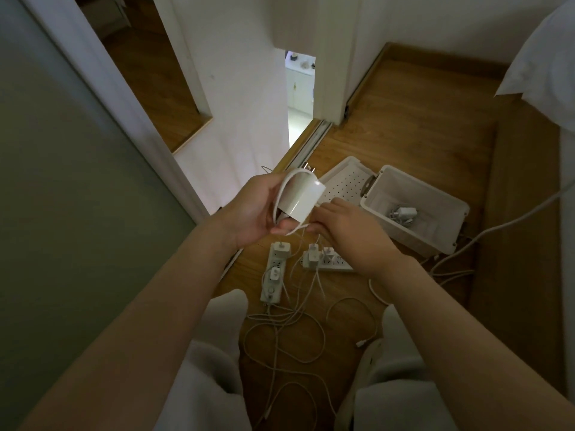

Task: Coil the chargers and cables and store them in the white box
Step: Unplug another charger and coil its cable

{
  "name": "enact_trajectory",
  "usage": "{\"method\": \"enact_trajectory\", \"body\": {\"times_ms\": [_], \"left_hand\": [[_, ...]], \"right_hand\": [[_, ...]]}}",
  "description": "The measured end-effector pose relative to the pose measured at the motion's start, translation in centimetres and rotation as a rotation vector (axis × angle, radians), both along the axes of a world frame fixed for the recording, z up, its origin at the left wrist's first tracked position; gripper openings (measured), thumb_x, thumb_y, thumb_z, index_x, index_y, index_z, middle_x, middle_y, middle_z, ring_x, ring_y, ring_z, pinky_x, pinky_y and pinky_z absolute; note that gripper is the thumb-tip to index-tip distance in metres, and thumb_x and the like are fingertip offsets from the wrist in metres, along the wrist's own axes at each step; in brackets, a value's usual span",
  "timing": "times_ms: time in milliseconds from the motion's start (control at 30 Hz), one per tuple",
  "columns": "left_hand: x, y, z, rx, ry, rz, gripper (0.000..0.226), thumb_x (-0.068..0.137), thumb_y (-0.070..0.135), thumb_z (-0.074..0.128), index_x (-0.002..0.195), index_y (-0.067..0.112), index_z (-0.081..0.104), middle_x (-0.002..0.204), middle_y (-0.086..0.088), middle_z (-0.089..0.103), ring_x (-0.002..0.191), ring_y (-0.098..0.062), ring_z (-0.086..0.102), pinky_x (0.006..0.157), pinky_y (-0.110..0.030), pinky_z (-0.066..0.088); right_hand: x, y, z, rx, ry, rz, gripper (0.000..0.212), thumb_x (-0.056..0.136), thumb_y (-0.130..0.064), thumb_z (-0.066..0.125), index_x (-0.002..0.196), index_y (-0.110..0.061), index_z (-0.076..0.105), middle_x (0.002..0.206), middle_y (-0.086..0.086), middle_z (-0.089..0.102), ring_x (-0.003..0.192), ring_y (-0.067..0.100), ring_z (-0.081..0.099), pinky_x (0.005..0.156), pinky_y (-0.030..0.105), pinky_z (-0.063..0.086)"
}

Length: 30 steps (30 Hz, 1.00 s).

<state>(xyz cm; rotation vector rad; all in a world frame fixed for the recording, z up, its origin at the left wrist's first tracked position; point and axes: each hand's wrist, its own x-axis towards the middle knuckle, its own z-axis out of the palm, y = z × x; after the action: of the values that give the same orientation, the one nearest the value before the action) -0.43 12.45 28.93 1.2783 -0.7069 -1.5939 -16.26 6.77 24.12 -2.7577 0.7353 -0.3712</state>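
Observation:
My left hand [252, 209] grips a large white charger block [303, 197] with its prongs pointing up and away; loops of its white cable [287, 185] run over the block and through my palm. My right hand [345, 225] pinches the cable end at the block's lower right corner. The white box [448, 219] lies open on the wooden floor to the right, with one coiled charger [403, 214] inside. Its perforated lid [345, 181] lies beside it. Below my hands, two power strips [273, 275] [333, 262] carry several plugged-in chargers, and loose white cables [289, 331] tangle on the floor.
My knees in light trousers [217, 353] frame the cable pile. A thicker white cord [497, 228] runs off to the right past the box. A bed edge [547, 73] stands at the far right, a sliding door track [308, 144] and white wall ahead.

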Motion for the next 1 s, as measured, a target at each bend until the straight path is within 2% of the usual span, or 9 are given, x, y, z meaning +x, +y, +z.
{"method": "enact_trajectory", "body": {"times_ms": [67, 167, 300, 400, 467, 567, 733, 900, 1000], "left_hand": [[0.7, 0.2, 0.5, 0.012, 0.009, -0.049, 0.035, 0.097, 0.031, 0.033, 0.103, 0.008, 0.058, 0.077, -0.013, 0.057, 0.046, -0.016, 0.042, 0.035, -0.018, 0.027], [2.1, 0.5, 0.8, 0.034, -0.029, -0.112, 0.036, 0.097, 0.032, 0.032, 0.095, 0.010, 0.061, 0.073, -0.011, 0.060, 0.044, -0.014, 0.045, 0.032, -0.016, 0.029], [3.3, 1.3, 0.5, 0.091, -0.356, -0.261, 0.035, 0.098, 0.038, 0.031, 0.101, 0.018, 0.060, 0.068, -0.006, 0.058, 0.046, -0.012, 0.046, 0.036, -0.018, 0.033], [3.1, 1.4, -0.4, 0.124, -0.641, -0.435, 0.035, 0.099, 0.039, 0.030, 0.105, 0.016, 0.054, 0.075, -0.010, 0.056, 0.051, -0.011, 0.050, 0.042, -0.018, 0.037], [3.0, 1.3, -0.9, 0.141, -0.711, -0.502, 0.039, 0.099, 0.041, 0.031, 0.109, 0.009, 0.052, 0.080, -0.016, 0.055, 0.055, -0.016, 0.050, 0.043, -0.018, 0.038], [3.2, 1.1, -1.3, 0.181, -0.795, -0.475, 0.032, 0.096, 0.046, 0.038, 0.103, 0.017, 0.049, 0.084, -0.012, 0.059, 0.065, -0.022, 0.055, 0.047, -0.021, 0.041], [3.7, 1.1, -2.4, 0.127, -1.071, -0.387, 0.039, 0.091, 0.051, 0.046, 0.102, 0.014, 0.047, 0.086, -0.006, 0.061, 0.068, -0.024, 0.064, 0.051, -0.023, 0.049], [3.1, 1.0, -2.9, 0.111, -1.102, -0.265, 0.030, 0.092, 0.044, 0.048, 0.099, 0.017, 0.039, 0.086, -0.001, 0.052, 0.066, -0.017, 0.061, 0.051, -0.025, 0.053], [2.5, 0.9, -3.5, 0.071, -1.186, -0.207, 0.032, 0.093, 0.041, 0.048, 0.106, 0.015, 0.035, 0.098, -0.003, 0.045, 0.078, -0.019, 0.057, 0.052, -0.024, 0.052]], "right_hand": [[0.1, -0.2, -0.1, -0.054, -0.014, -0.013, 0.020, 0.091, -0.029, 0.052, 0.090, -0.013, 0.065, 0.084, 0.001, 0.065, 0.077, 0.021, 0.055, 0.069, 0.032, 0.039], [-0.1, -0.5, -0.2, -0.082, -0.018, -0.050, 0.017, 0.087, -0.030, 0.058, 0.084, -0.015, 0.065, 0.077, -0.001, 0.065, 0.076, 0.021, 0.053, 0.069, 0.033, 0.038], [-0.8, -1.1, 0.0, 0.016, 0.066, -0.135, 0.026, 0.092, -0.040, 0.046, 0.094, -0.026, 0.068, 0.078, -0.015, 0.051, 0.085, 0.013, 0.046, 0.091, 0.034, 0.036], [-0.2, -0.6, 0.0, 0.006, 0.116, -0.105, 0.026, 0.093, -0.039, 0.045, 0.097, -0.026, 0.068, 0.081, -0.011, 0.057, 0.091, 0.012, 0.049, 0.102, 0.028, 0.027], [0.1, -0.4, 0.0, 0.089, 0.113, -0.128, 0.026, 0.095, -0.036, 0.044, 0.096, -0.023, 0.067, 0.080, -0.010, 0.053, 0.086, 0.010, 0.047, 0.086, 0.021, 0.031], [0.3, -0.3, 0.1, 0.170, 0.067, -0.177, 0.029, 0.096, -0.038, 0.042, 0.093, -0.021, 0.065, 0.081, -0.007, 0.055, 0.078, 0.011, 0.050, 0.068, 0.024, 0.035], [1.0, 0.4, 0.4, 0.192, -0.005, -0.177, 0.030, 0.095, -0.039, 0.045, 0.091, -0.021, 0.068, 0.070, -0.004, 0.063, 0.057, 0.009, 0.051, 0.058, 0.026, 0.043], [1.2, 1.5, 0.4, 0.326, -0.073, -0.236, 0.028, 0.096, -0.034, 0.044, 0.094, -0.018, 0.067, 0.065, -0.010, 0.056, 0.053, 0.003, 0.048, 0.058, 0.022, 0.045], [1.6, 2.8, -0.1, 0.381, -0.056, -0.209, 0.027, 0.098, -0.031, 0.039, 0.104, -0.020, 0.063, 0.066, -0.017, 0.047, 0.053, -0.003, 0.040, 0.053, 0.013, 0.033]]}}
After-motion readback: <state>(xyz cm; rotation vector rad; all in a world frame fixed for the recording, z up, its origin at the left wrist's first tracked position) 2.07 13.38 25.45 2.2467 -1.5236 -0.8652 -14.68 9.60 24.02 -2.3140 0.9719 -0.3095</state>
